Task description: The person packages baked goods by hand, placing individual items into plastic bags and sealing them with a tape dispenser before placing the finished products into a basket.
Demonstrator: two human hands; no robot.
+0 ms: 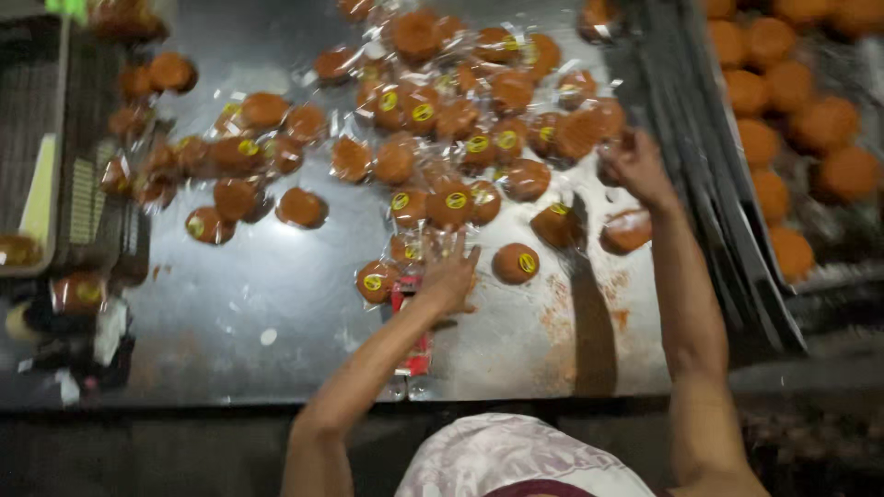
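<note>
Blurred left hand covers wrapped cakes; right hand grips one.

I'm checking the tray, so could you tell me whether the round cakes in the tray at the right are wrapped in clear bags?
No, the cakes in the tray lie bare, without bags or yellow stickers.

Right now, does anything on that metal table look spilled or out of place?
Yes: orange crumbs or stains smear the metal table near the right hand. The wrapped cakes lie scattered, not in rows.
</note>
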